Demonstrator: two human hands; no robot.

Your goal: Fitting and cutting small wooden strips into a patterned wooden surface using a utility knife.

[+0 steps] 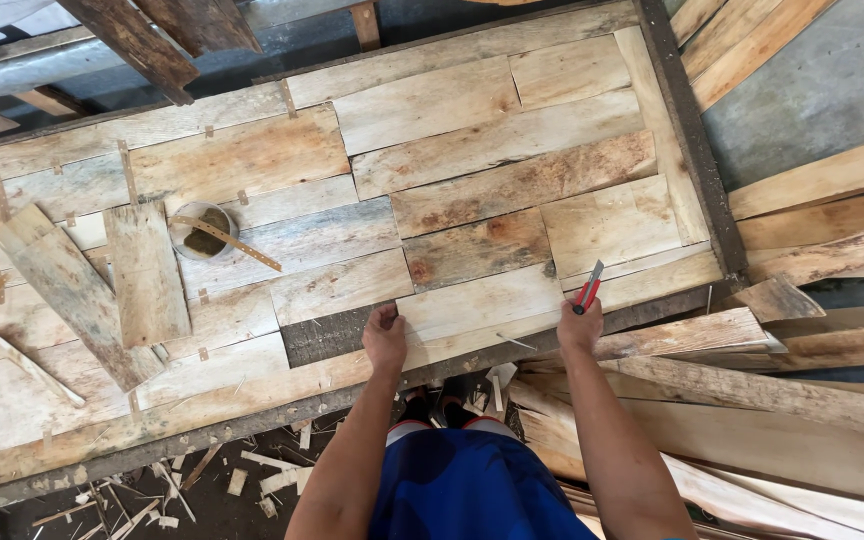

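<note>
Right hand [580, 325] clenched on red-handled cutter [587, 288]; left hand [384, 338] pinning pale veneer strip [477, 300] on worktop [512, 352]. Strip looks thin, light, brittle: press flat near edge.

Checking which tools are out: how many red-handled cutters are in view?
1: the red-handled cutter is in the right hand at the table's near edge. Others may lie hidden among the wood.

Pale veneer strip [477, 300] flat, red-handled knife [588, 289] upright
</note>
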